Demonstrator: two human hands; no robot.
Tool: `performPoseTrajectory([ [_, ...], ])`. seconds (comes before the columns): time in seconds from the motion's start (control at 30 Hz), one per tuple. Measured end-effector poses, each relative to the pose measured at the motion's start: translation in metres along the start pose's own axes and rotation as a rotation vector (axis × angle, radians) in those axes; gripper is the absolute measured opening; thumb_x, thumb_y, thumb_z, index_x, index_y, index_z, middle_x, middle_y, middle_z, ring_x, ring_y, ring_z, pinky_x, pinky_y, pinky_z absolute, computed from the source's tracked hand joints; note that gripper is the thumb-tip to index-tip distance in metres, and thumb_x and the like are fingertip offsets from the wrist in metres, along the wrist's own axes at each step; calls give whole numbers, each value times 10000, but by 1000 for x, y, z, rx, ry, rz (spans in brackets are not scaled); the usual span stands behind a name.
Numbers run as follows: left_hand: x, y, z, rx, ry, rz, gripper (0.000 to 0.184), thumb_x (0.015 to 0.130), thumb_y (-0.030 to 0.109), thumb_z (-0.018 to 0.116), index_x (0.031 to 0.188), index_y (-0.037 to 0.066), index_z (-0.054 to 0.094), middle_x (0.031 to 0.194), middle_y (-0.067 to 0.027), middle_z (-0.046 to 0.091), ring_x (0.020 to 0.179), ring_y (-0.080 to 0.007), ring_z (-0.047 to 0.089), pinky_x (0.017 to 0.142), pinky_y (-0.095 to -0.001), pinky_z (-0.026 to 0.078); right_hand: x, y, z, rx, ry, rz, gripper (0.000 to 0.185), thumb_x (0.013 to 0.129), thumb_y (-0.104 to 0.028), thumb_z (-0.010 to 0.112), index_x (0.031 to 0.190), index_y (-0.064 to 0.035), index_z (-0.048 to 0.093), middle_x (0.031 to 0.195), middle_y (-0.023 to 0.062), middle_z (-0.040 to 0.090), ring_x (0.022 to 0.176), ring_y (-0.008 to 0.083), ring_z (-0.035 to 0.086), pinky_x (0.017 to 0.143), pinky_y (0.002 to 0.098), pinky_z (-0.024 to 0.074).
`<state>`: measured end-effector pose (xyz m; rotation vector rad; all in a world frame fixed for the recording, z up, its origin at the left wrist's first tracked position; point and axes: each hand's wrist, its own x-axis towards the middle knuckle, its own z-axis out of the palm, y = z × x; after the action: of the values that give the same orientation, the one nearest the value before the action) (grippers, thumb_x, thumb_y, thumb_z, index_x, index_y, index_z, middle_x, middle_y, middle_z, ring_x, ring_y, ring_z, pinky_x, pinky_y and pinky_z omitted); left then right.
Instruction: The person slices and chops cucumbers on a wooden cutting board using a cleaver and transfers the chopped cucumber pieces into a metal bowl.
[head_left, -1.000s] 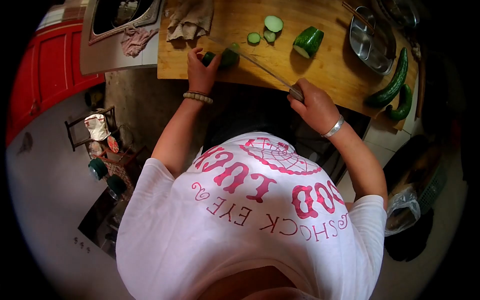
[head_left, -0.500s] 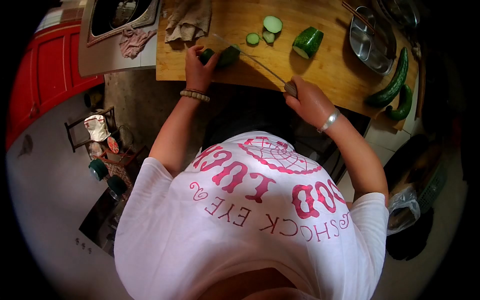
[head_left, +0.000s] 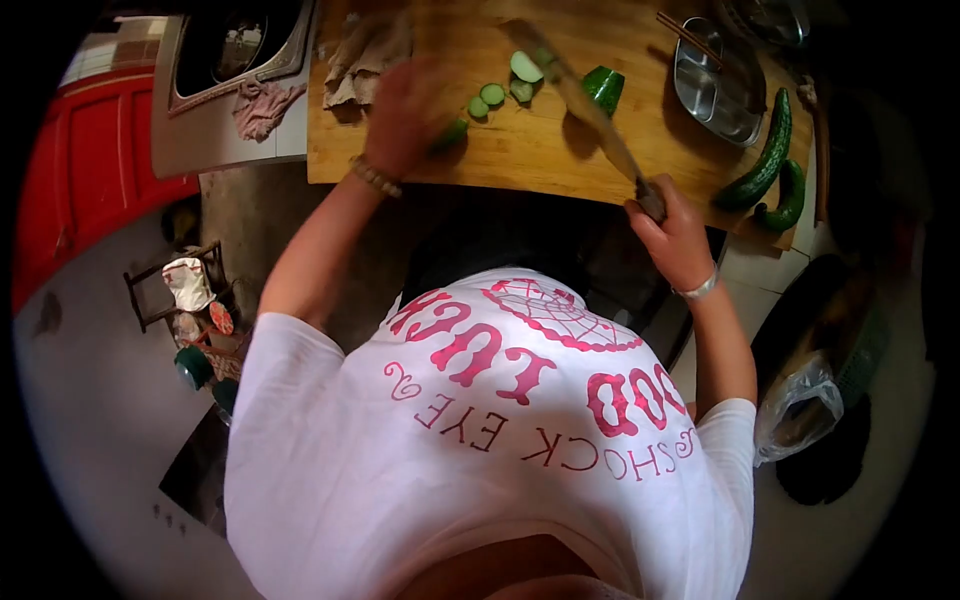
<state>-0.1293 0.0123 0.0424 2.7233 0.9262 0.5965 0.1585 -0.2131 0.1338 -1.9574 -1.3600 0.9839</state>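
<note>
My right hand [head_left: 682,235] is wrapped round the handle of a knife [head_left: 606,130], near the front edge of the wooden board. The blade points up and to the left, crossing in front of a thick dark-green vegetable piece [head_left: 604,88]. My left hand [head_left: 403,115] is smeared by motion, so its fingers do not show clearly. Close to its right side lies a green cucumber piece [head_left: 452,135], partly hidden. Between the hands are small cucumber slices [head_left: 491,94] and a larger pale cut piece [head_left: 526,66].
A crumpled brown cloth [head_left: 362,60] lies at the board's [head_left: 560,180] left. To the right are a metal divided tray [head_left: 735,110] with chopsticks [head_left: 690,38], a long cucumber [head_left: 768,160] and a curved one [head_left: 788,205]. A sink [head_left: 290,60] and pink rag [head_left: 262,108] are farther left.
The knife has swung away from the left-hand cucumber piece, moving right with my right hand. Another slice now lies beside the first. My left hand has shifted and blurred.
</note>
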Motion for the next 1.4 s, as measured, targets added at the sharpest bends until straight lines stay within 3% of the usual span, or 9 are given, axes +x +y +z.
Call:
performPoseTrajectory([
  [0.1,55,24,18,-35,-285,582,557,756,239,773,1284,204,598,1482,-33,411,1382,-285,342,1125,-449,292,-20,2,-8,-50,114,29,255,830,-142,685,983,6,544,761,180,595,673,331,571,637,358,463],
  [0.2,94,30,41,-28,-411,874,489,779,273,752,1247,210,626,1510,-29,373,1408,-288,303,1160,-453,253,-39,6,-8,-38,235,66,225,838,-133,684,963,-2,551,726,146,568,635,271,535,622,331,452],
  [0.37,114,-7,81,-161,-550,1030,535,726,406,793,1173,201,582,1476,-117,376,1387,-334,318,1133,-588,231,-69,10,0,19,337,138,188,850,-123,688,939,-21,557,688,87,535,606,184,483,596,306,436],
  [0.63,127,-50,84,-165,-524,1210,386,816,330,726,1139,175,580,1299,-129,487,1299,-325,414,1098,-570,295,-82,9,22,-1,431,203,195,848,-121,694,940,-15,559,695,100,547,612,195,492,601,309,443],
  [0.83,145,-121,78,-13,-346,889,205,874,181,632,1061,99,615,1213,-86,558,1212,-320,484,1039,-473,373,-79,12,34,7,439,263,204,845,-131,697,945,-13,563,712,112,570,609,215,499,599,320,445],
  [0.9,157,-133,77,127,-548,288,206,889,210,625,1058,92,626,1231,-67,565,1186,-338,490,1023,-468,377,-75,14,35,14,458,287,213,847,-147,698,942,-12,563,713,116,574,609,215,505,597,324,444],
  [1.2,123,-122,43,-20,52,233,343,885,263,657,1199,132,614,1313,-129,531,1159,-404,483,1021,-495,365,-73,22,25,-22,455,264,236,854,-167,696,974,-8,570,715,114,578,620,222,525,609,325,458],
  [1.33,64,-109,8,24,26,330,338,869,223,680,1184,117,618,1229,-136,568,1128,-376,512,979,-466,412,-84,41,13,9,407,332,229,857,-161,694,977,-11,569,722,118,585,634,230,546,613,340,461],
  [1.4,44,-76,2,-237,-238,170,296,851,159,687,1131,84,629,1110,-120,605,1047,-344,559,889,-429,470,-86,45,9,22,399,332,224,862,-160,689,980,-13,567,724,121,587,634,232,548,610,343,460],
])
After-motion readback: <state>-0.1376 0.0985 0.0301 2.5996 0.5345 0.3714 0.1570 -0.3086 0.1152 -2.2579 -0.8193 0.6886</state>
